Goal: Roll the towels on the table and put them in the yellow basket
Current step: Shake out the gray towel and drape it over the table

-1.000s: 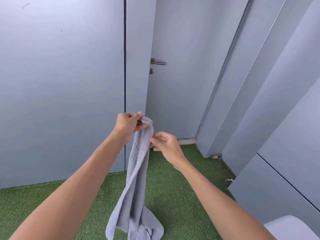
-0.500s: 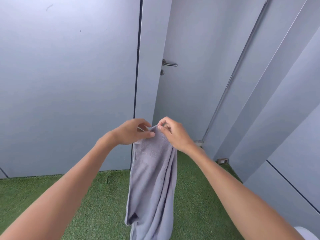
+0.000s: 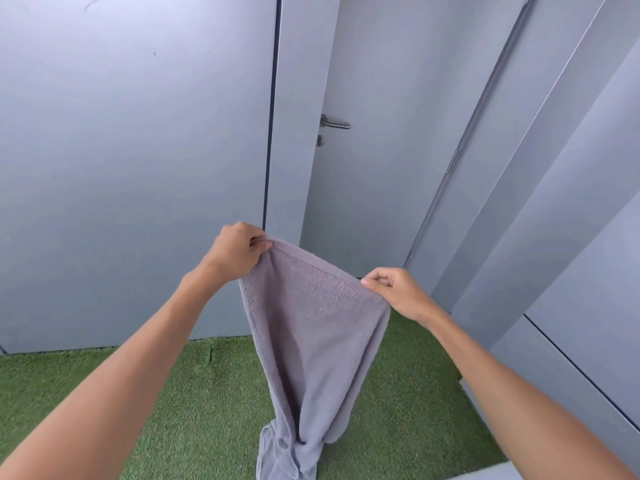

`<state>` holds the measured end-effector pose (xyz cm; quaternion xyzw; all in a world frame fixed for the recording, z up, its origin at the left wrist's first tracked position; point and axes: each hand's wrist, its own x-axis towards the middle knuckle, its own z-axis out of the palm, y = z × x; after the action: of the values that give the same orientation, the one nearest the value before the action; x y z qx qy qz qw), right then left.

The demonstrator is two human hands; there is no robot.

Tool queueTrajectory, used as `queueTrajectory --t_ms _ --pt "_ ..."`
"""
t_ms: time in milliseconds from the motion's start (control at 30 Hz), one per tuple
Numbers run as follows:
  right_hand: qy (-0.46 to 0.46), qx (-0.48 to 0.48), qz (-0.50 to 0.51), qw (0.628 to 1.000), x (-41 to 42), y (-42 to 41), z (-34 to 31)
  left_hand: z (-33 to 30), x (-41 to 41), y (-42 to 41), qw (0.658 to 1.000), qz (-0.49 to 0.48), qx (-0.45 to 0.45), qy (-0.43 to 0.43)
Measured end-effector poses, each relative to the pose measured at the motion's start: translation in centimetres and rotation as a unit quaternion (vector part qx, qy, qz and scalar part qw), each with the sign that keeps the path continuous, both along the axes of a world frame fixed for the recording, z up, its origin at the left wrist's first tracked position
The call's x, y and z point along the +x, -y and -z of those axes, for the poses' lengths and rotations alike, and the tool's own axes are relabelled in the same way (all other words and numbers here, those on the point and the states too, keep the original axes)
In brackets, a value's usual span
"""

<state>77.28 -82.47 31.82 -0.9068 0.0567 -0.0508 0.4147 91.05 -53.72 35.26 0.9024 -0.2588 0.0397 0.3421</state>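
Basically early stage: left hand (image 3: 239, 252) pinches one top corner of the grey towel (image 3: 311, 341) at about 11 o'clock of the cloth, right hand (image 3: 394, 289) pinches the other corner at 2 o'clock, fingers curled on the hem both sides. Towel hangs in the air between them, top edge stretched, lower end bunched and twisted at 6 o'clock over the green turf (image 3: 104, 393). No rolling done on this one yet. Table and yellow basket not in view, so count of finished towels unknown. Judgement: spread, lay flat, roll, basket all left.
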Motion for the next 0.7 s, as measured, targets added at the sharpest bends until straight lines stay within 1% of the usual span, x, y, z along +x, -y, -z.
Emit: queueTrajectory --t_ms 67,167,267,367,433,567,633,700 --pt "0.038 -0.039 0.006 0.998 0.6 -0.3 -0.4 0.7 -0.8 0.9 1.000 0.015 0.010 -0.023" --pt "0.085 -0.084 -0.022 0.993 1.5 -2.1 -1.5 1.4 -2.1 2.7 0.990 0.095 -0.042 -0.097" --pt "0.107 -0.112 -0.057 0.986 1.8 -3.5 -2.5 2.1 -2.8 4.0 0.971 0.174 -0.079 -0.143" --pt "0.113 -0.117 -0.064 0.985 2.0 -3.9 -3.0 2.5 -3.2 4.8 0.958 0.197 -0.105 -0.181" --pt "0.119 -0.115 -0.064 0.984 2.1 -3.9 -3.1 2.5 -3.6 5.3 0.960 0.189 -0.120 -0.171" --pt "0.107 -0.099 -0.063 0.987 1.9 -4.0 -3.3 2.1 -4.4 5.9 0.969 0.164 -0.153 -0.106" --pt "0.079 -0.072 -0.070 0.992 1.7 -3.8 -3.2 1.7 -4.6 5.9 0.975 0.156 -0.145 -0.068" --pt "0.027 -0.036 -0.086 0.995 1.2 -3.1 -2.2 1.3 -4.4 5.5 0.981 0.127 -0.145 -0.021"
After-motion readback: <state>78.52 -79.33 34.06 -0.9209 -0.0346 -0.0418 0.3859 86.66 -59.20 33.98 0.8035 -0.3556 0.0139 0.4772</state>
